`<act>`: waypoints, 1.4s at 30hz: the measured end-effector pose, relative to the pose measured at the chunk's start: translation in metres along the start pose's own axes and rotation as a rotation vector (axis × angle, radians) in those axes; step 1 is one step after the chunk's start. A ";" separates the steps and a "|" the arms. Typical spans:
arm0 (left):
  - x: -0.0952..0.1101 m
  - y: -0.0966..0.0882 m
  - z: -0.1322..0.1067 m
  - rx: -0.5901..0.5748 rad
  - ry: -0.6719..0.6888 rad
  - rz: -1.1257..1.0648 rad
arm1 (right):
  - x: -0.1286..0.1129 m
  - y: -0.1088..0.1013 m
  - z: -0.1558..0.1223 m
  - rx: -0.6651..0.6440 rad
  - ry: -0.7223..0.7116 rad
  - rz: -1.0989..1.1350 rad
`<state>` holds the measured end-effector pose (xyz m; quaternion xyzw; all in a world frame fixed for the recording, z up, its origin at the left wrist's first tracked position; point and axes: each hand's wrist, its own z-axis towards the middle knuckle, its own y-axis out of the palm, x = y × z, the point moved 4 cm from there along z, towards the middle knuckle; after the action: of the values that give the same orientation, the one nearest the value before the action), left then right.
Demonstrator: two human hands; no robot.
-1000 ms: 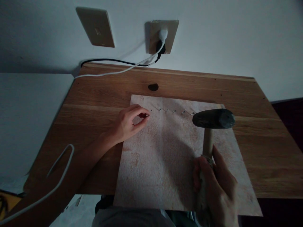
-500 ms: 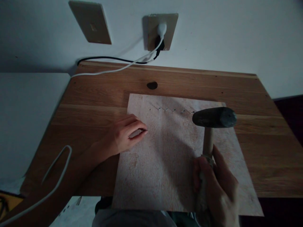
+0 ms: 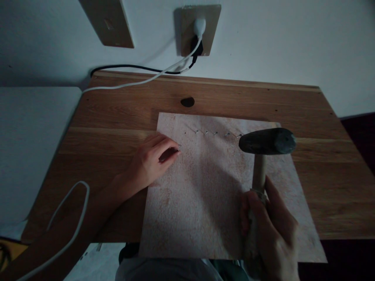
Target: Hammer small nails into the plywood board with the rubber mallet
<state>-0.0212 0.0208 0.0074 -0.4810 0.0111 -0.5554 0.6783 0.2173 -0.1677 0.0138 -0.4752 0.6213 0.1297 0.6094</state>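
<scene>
2 plugs (image 3: pixel 199 27) in outlet (image 3: pixel 213 21); hammer (image 3: pixel 263 141) hides pt. board (image 3: pixel 181 203).

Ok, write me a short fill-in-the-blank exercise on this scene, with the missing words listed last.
The hammer is in the person's ____ grip.
The row of nails runs along the board's ____ edge.
The wall outlet feeds a white cord and a ____ cord.

Missing words: right; far; black.
</scene>
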 end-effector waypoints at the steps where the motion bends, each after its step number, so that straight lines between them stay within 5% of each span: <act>1: -0.001 0.001 0.000 0.010 -0.003 0.006 | -0.001 0.000 0.000 -0.002 -0.003 0.001; 24: 0.006 -0.004 -0.002 -0.135 0.127 -0.157 | 0.003 0.000 0.001 -0.012 0.029 0.044; 42: 0.007 -0.006 -0.001 -0.093 0.165 -0.138 | -0.002 -0.001 0.000 0.001 0.006 0.001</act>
<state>-0.0234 0.0154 0.0143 -0.4640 0.0594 -0.6375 0.6121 0.2172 -0.1675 0.0163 -0.4748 0.6234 0.1283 0.6078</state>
